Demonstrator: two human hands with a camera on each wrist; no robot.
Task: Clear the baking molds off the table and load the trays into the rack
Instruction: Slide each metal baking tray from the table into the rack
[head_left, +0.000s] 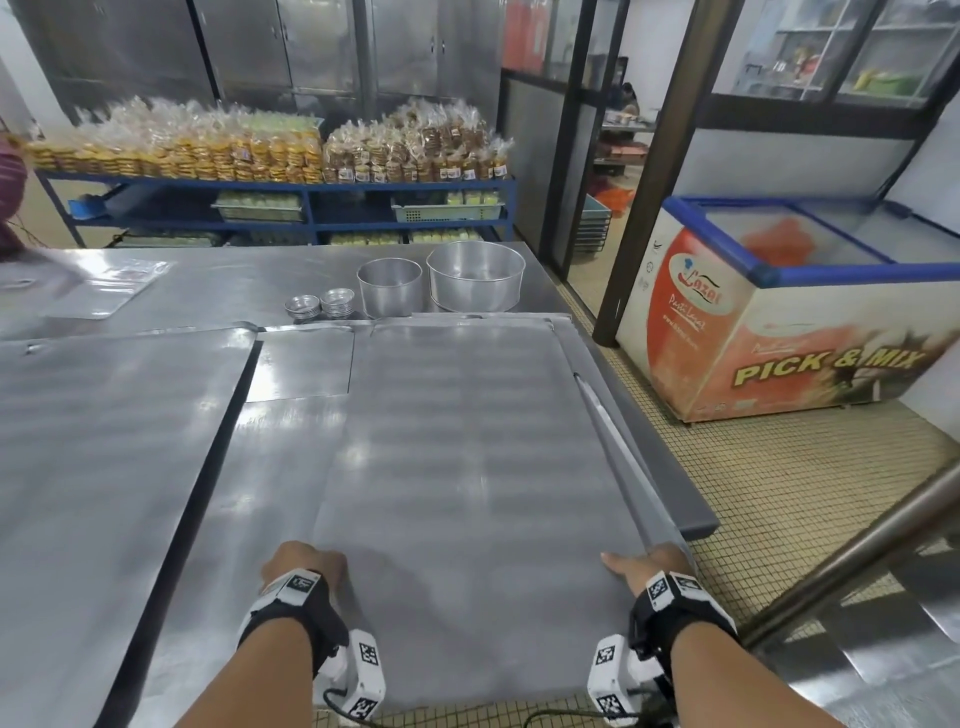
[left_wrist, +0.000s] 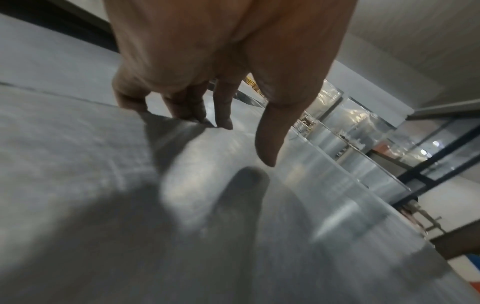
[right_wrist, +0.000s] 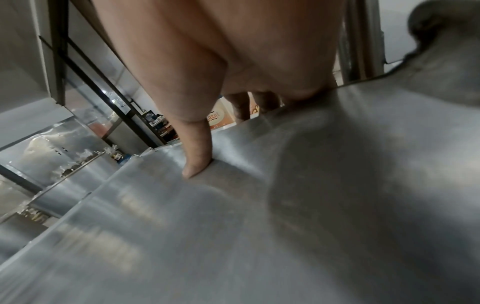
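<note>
**Both hands on the near end of the flat tray**

My left hand (head_left: 304, 564) grips the left side of the near end of a large flat grey metal baking tray (head_left: 457, 467). In the left wrist view my fingers (left_wrist: 192, 107) curl down over the tray's edge at its corner, and my thumb (left_wrist: 270, 139) hangs just above the top face, casting a shadow on it. My right hand (head_left: 647, 564) holds the opposite, right side of the same end: my thumb (right_wrist: 197, 156) presses down on the tray's upper surface while the other fingers (right_wrist: 241, 107) fold over the edge and out of sight below it. So both hands are clamped on this one tray, which stretches away from me between them.

The tray lies on the stainless steel table (head_left: 156, 291), with its near end jutting past the table edge over the tiled floor. A second flat metal sheet (head_left: 104, 441) lies to the left of my left hand, well apart from it. Far ahead of both hands, beyond the tray's far end, stand two round aluminium cake tins, a smaller one (head_left: 389, 287) and a larger one (head_left: 475, 275) side by side, and just left of them two short stacks of small fluted metal tart molds (head_left: 319, 305).

Off to the right of my right hand, on the floor, stands a chest freezer (head_left: 769, 322) with a blue-framed glass lid and "PICK & MIX" lettering.
</note>
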